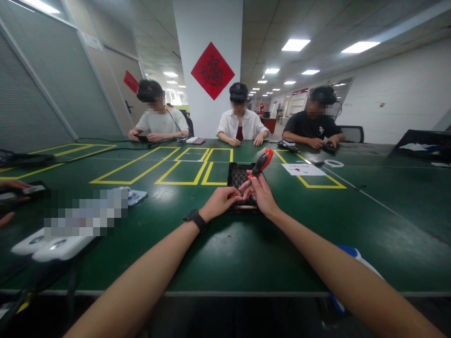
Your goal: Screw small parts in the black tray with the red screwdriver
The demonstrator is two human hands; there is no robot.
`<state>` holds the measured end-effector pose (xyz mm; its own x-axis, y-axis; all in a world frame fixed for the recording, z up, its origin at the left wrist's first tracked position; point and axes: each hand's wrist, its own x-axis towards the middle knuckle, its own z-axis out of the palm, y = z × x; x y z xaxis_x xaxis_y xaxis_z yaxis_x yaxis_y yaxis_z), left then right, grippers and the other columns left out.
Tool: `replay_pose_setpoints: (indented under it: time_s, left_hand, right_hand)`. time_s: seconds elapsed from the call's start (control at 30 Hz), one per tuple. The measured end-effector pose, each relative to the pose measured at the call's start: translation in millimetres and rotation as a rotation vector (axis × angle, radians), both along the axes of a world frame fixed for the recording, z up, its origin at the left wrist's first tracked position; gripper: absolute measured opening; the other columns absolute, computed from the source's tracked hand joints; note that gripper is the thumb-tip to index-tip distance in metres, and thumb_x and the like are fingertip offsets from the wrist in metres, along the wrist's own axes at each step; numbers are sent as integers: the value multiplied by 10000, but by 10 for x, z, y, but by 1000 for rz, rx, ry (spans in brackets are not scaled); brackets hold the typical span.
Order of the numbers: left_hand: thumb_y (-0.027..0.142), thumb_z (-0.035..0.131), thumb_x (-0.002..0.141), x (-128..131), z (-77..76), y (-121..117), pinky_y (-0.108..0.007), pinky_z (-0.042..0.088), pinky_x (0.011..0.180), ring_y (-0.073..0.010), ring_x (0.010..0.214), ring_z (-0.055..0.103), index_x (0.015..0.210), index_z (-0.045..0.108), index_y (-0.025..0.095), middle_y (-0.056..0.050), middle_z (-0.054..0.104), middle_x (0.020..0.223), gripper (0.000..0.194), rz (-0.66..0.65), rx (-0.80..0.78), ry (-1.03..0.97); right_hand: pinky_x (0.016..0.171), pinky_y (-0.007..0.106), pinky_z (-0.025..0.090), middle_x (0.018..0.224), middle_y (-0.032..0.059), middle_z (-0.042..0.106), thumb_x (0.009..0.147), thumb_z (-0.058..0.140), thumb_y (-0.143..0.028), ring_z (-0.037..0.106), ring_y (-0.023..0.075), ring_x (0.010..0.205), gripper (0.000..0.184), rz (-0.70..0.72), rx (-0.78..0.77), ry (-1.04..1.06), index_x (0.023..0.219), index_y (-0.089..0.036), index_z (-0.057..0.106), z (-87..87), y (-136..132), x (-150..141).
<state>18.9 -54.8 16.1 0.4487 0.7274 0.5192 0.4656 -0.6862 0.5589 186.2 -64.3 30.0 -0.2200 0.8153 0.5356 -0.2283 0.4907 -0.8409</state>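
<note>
right hand (263,195) holds screwdriver (262,163) over black tray (243,211)

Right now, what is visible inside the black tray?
Inside the black tray, a dark patterned surface and, near the front, a thin pale item show. The left grip and right grip partly cover the middle; whatever lies beneath is hidden.

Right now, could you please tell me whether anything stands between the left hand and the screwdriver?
Nothing visible but the right hand, which holds the screwdriver, its fingers close to the left hand over the black tray. Whether the left hand touches the shaft is too small to tell.
</note>
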Motion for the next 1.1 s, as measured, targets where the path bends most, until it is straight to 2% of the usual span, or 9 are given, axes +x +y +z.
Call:
replay_pose_setpoints:
  time_s: [0.13, 0.33, 0.57, 0.77, 1.03, 1.1]
  left_hand:
    - [303, 485, 841, 1, 39, -34, -232, 393, 660, -113, 679, 547, 853, 650, 159, -23, 648, 763, 219, -38, 14, 26]
    - [404, 615, 733, 21, 19, -36, -210, 374, 565, -99, 593, 498, 792, 611, 134, -6, 605, 678, 276, 37, -23, -23]
    - [314, 498, 832, 0, 10, -7, -231, 393, 651, -112, 672, 537, 854, 647, 154, -27, 643, 770, 220, -42, 44, 10]
    - [431, 625, 714, 28, 4, -36, -212, 376, 556, -99, 577, 495, 787, 616, 128, -14, 610, 676, 312, 46, 0, -46]
    - [350, 500, 829, -7, 6, -18, -230, 398, 641, -112, 641, 552, 854, 676, 149, -26, 663, 744, 268, -37, -8, -3]
    - [358, 517, 818, 2, 6, -25, -227, 396, 634, -109, 637, 547, 873, 669, 157, -17, 658, 737, 258, -27, 11, -16]
  right_hand:
    - [507, 227, 431, 804, 0, 612, 879, 375, -431, 576, 85, 516, 349, 9, -8, 0, 1165, -230, 385, -1, 4, -2]
    - [515, 233, 437, 815, 0, 611, 875, 389, -430, 579, 88, 527, 333, 16, 5, -18, 1145, -234, 386, 0, -3, -3]
    - [515, 227, 439, 794, -6, 605, 869, 381, -456, 573, 82, 523, 372, 34, -16, 12, 1161, -225, 379, 9, -8, 4]
    - [516, 227, 443, 789, -9, 605, 867, 391, -454, 571, 82, 520, 333, 14, 2, -11, 1109, -226, 396, 8, -16, -2]
    - [525, 230, 447, 812, -2, 611, 873, 373, -458, 567, 78, 527, 367, 11, 30, -39, 1165, -236, 356, 5, -41, -8]
    - [522, 228, 444, 809, -3, 609, 877, 370, -450, 565, 76, 522, 350, 3, 37, -37, 1151, -233, 363, 2, -38, -13]
